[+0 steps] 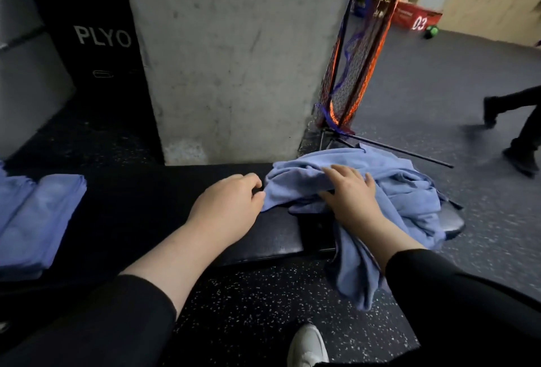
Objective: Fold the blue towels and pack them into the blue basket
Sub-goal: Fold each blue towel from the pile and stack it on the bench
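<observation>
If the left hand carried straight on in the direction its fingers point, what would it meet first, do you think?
The left hand points right along the bench, so it would first meet the near edge of the crumpled towel, which its fingertips seem almost to touch already.

Under the right hand (pixel 349 194) the crumpled towels (pixel 409 188) are a soft periwinkle blue, plain and unpatterned, and the folded towels (pixel 35 220) far out beyond the left hand (pixel 231 200) are the same blue. The surface (pixel 146 197) beneath both hands is plain black, both sleeves (pixel 96 328) are black, and the floor (pixel 257 302) nearer than the hands is black with white speckles, with a white shoe (pixel 307 346) on it. Beyond the hands the pillar (pixel 234 59) is mottled grey, the box (pixel 93 44) past the left hand is black with white letters, and the net (pixel 357 53) past the right hand is black mesh edged in orange and blue.
</observation>
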Tool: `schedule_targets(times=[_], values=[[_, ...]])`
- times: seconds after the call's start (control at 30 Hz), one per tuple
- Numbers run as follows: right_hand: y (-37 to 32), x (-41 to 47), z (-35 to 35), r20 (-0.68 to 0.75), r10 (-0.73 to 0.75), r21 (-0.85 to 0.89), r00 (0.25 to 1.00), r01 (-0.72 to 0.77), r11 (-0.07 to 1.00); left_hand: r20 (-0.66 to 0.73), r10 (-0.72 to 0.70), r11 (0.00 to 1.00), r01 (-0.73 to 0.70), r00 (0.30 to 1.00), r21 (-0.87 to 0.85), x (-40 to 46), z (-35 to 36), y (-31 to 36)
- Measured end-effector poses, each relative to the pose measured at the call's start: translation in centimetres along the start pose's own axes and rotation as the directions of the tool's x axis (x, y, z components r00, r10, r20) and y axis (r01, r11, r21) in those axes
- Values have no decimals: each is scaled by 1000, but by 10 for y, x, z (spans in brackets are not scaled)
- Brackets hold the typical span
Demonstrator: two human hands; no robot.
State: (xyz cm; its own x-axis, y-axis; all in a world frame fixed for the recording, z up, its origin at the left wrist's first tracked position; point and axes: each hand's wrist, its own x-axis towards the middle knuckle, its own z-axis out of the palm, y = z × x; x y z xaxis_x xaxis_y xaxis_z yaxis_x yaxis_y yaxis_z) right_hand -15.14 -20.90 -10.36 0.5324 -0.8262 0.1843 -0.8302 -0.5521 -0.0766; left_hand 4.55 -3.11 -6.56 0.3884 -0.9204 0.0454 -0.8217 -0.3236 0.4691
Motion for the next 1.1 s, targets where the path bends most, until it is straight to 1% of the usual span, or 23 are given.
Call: schedule_targets(times=[0.07,0.13,0.2,0.27,0.37,0.47,0.53,0.6,0.67,0.73,0.8,0.87,0.93,1.03,1.1], values=[[4,8,5,22,21,-33,1000,-21,999,19,-13,1000,13,1000,0,5,5,-1],[3,14,12,-20,14,-63,1000,-15,998,31,-16,1000,16,999,-4,8,9,-2],[0,20,15,-74,28,-43,997,-31,999,32,-15,1000,15,999,-5,9,11,-3],[-8,25,13,-96,34,27,995,-32,999,32,-16,1000,16,999,-7,9,12,-4],[-28,29,-4,-122,-26,201,992,50,978,15,-16,999,16,1000,-42,9,10,-5],[-55,25,-25,-102,-103,347,989,133,929,-3,-16,991,15,1000,-135,9,5,-5],[-74,21,-37,-84,-133,420,988,156,894,4,-23,978,23,1000,-209,9,0,-5],[-93,16,-45,-70,-156,491,985,170,854,-3,-18,943,16,1000,-331,7,-2,-5],[-110,11,-49,-61,-195,542,979,197,817,-32,-35,882,16,999,-470,6,-4,-8],[-125,8,-51,-39,-226,582,973,206,787,-88,-95,853,35,992,-521,6,-9,-15],[-141,7,-51,-31,-240,617,970,208,759,-166,-169,863,65,972,-500,4,-16,-30],[-150,5,-51,-34,-239,642,970,205,739,-202,-212,856,82,956,-510,3,-24,-41],[-162,6,-50,-28,-274,639,961,228,735,-241,-253,830,83,937,-551,-1,-35,-52],[-177,6,-48,-1,-344,585,939,279,761,-298,-397,770,139,868,-622,-7,-56,-73],[-182,10,-45,-28,-343,526,939,305,794,-344,-487,730,158,803,-665,-10,-71,-91]])
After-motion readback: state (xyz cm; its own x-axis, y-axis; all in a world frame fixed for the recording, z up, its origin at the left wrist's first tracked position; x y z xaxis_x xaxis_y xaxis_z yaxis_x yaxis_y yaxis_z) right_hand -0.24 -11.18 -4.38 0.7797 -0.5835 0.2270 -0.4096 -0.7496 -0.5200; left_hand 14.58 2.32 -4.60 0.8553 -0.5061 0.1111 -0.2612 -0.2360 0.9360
